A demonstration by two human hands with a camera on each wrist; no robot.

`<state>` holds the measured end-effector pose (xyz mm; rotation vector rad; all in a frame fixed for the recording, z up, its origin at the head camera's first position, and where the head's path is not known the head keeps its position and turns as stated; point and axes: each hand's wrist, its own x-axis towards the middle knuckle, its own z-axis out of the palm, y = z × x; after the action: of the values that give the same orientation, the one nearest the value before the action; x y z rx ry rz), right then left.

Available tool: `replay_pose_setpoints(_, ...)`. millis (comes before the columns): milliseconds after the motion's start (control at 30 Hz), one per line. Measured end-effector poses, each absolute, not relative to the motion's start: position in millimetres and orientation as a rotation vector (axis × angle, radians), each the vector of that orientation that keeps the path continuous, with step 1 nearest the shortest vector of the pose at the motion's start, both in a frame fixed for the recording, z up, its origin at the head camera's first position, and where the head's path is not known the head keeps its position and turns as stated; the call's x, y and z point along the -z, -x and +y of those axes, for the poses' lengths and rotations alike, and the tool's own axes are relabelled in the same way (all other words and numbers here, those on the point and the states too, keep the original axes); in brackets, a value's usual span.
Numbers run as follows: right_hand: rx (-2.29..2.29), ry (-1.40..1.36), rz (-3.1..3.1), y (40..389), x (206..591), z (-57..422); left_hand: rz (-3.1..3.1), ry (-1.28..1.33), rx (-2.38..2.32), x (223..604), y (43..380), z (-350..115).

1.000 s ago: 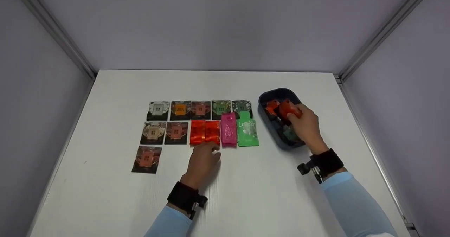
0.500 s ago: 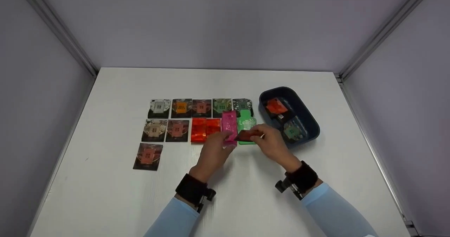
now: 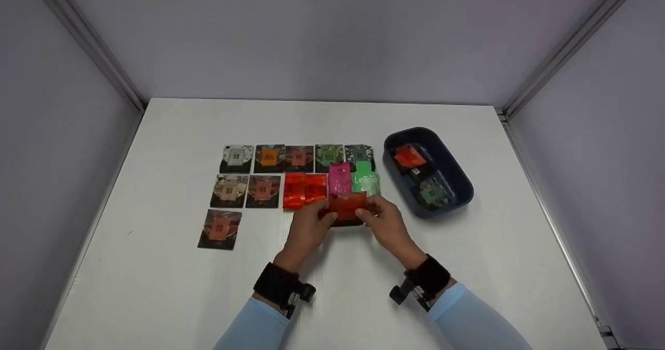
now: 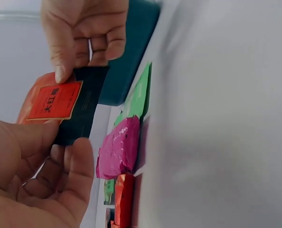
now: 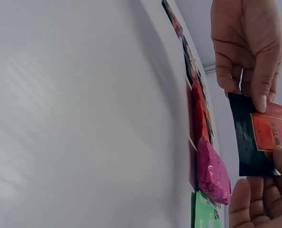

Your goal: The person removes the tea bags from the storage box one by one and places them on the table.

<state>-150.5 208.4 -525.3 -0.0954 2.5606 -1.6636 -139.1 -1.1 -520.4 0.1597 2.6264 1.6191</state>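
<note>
A red and black tea packet point(image 3: 348, 202) is held up between my two hands in front of the laid-out packets. My left hand point(image 3: 306, 230) pinches its left edge, thumb on the near face. On the other edge, my right hand point(image 3: 389, 230) has the same kind of pinch. The left wrist view shows a red label with dark characters on the packet point(image 4: 55, 102), above a black lower band. Just behind it in the head view lie a pink foil packet point(image 3: 340, 176) and a green pouch point(image 3: 366, 183), their lower parts partly covered.
Several dark square tea packets lie in rows, one of them point(image 3: 219, 229) alone at the front left. Two red foil packets point(image 3: 305, 190) lie side by side. At the right stands a dark blue tray point(image 3: 457, 184) holding an orange-red packet point(image 3: 409, 156) and a green one point(image 3: 433, 192).
My right hand has taken the red and black tea packet from the tray and brought it left. My left hand has moved right from the red foil packets and now pinches it too.
</note>
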Motion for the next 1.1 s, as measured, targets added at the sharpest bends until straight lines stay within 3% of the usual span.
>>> replay_pose_setpoints(400, 1.637, -0.046, 2.505, 142, 537, 193, 2.582, -0.031, -1.59, 532, 138, -11)
replay_pose_setpoints(800, 1.562, 0.005, 2.486, 140, 546, 192, 2.676, -0.056, -1.485, 535, 137, -19)
replay_pose_setpoints(1100, 1.48, 0.114, 2.45, 138, 545, 189, 2.7, -0.036, -1.333, 538, 130, -52)
